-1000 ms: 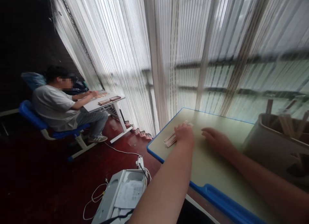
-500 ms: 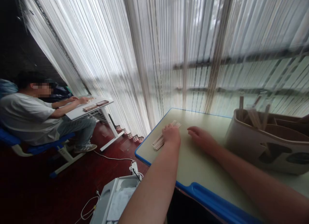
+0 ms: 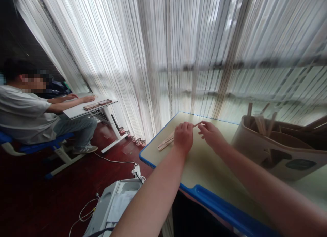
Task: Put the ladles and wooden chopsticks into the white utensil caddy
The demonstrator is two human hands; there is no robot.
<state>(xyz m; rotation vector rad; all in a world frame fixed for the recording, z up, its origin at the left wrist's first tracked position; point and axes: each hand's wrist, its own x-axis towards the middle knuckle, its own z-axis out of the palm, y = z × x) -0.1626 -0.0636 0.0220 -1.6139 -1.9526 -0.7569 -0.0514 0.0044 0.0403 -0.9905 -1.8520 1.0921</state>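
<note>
Flat, pale wooden sticks (image 3: pixel 166 141) lie in a small bundle near the left edge of the table. My left hand (image 3: pixel 183 136) is closed over their upper part, so its fingers hide the middle of the bundle. One thin wooden stick (image 3: pixel 197 124) juts out to the right from my left hand. My right hand (image 3: pixel 213 136) is closed at the far end of that stick, with thumb and index finger around its tip. How firmly each hand grips is hard to see.
The cream table (image 3: pixel 204 168) has a blue rim. A beige bin (image 3: pixel 276 155) holding several sticks stands at the right. Left of the table are a grey box (image 3: pixel 112 203) and a power strip (image 3: pixel 137 170). Another person (image 3: pixel 28 110) sits at a white desk (image 3: pixel 79 110). A striped curtain (image 3: pixel 153 59) hangs behind.
My right hand has come closer to my left and now holds the end of a stick. The bundle's lower sticks have spread slightly. The view has shifted a little.
</note>
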